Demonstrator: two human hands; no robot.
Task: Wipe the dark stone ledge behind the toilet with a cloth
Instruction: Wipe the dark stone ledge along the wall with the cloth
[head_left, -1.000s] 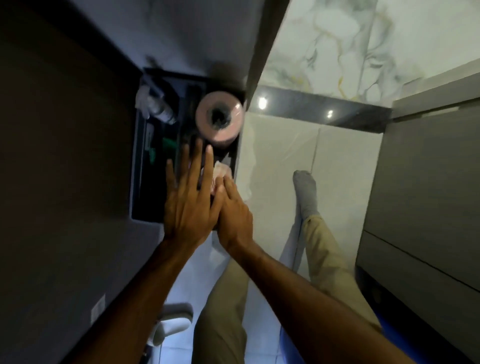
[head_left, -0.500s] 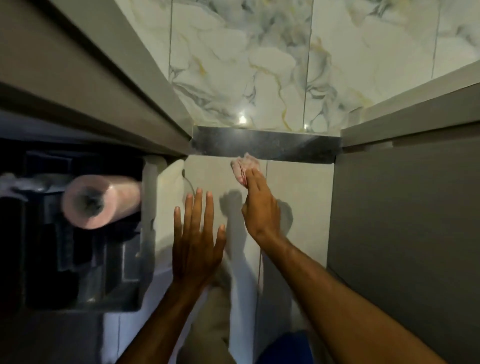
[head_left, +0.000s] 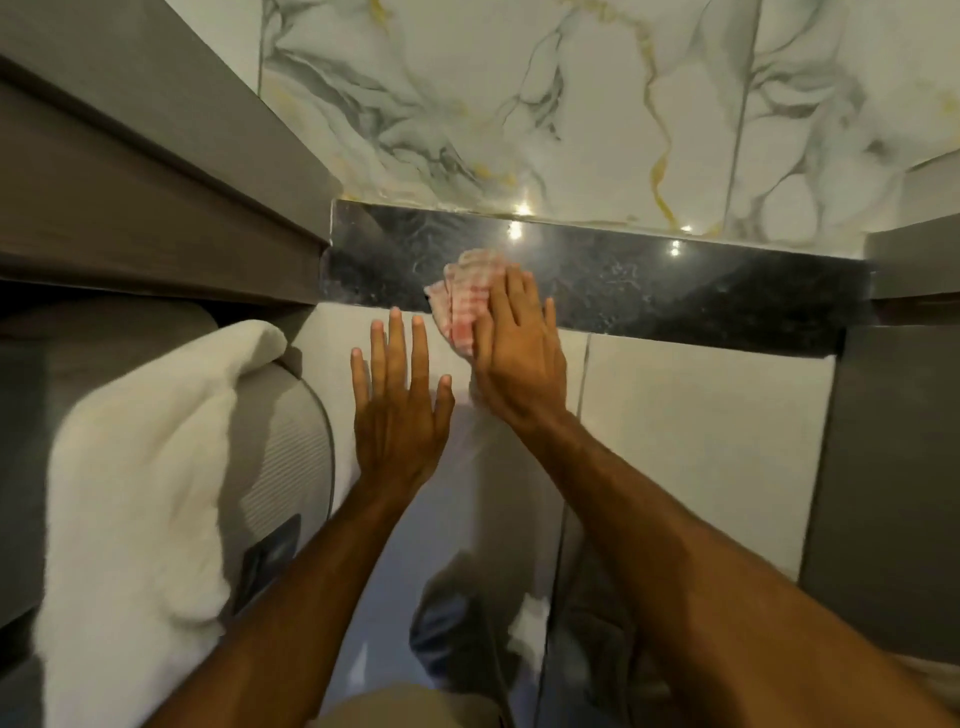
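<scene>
The dark polished stone ledge (head_left: 675, 291) runs across the middle of the view, below the marbled wall. A pink-and-white checked cloth (head_left: 465, 293) lies bunched on the ledge's left half and hangs over its front edge. My right hand (head_left: 511, 353) presses flat on the cloth, fingers reaching onto the ledge. My left hand (head_left: 397, 410) hovers flat with fingers spread in front of the pale tiled face below the ledge, holding nothing.
A white towel (head_left: 140, 499) drapes over a grey rounded fixture (head_left: 291, 457) at the left. Grey cabinet fronts (head_left: 130, 197) close in on the left and a grey panel (head_left: 893, 467) on the right. The marbled wall (head_left: 519, 104) rises behind the ledge.
The view swung up from the cupboard with the pink roll to the ledge. My right hand carried the cloth up and now presses it on the ledge; my left hand followed, staying empty.
</scene>
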